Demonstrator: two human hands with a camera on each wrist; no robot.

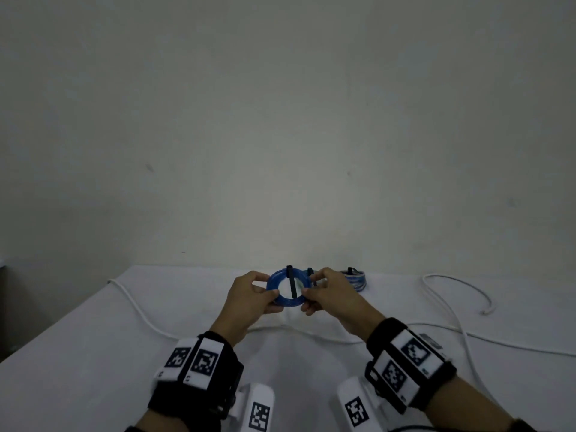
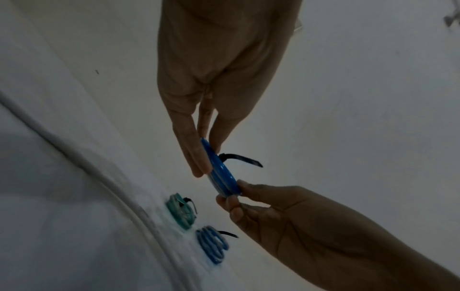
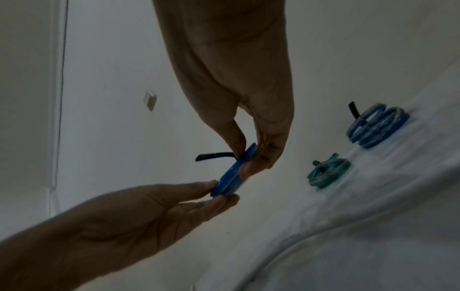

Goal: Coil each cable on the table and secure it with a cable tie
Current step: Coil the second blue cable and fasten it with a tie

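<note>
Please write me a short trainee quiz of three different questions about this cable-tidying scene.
1. True or false: only the right hand holds the blue coil.
2. How many finished coils lie on the table by the wall? A) none B) two C) four
3. Fill in: the black cable tie crosses the coil held by both hands, and the long ____ cable lies uncoiled.

Key
1. False: the left hand pinches it too.
2. B: a teal coil and a blue one.
3. white
</note>
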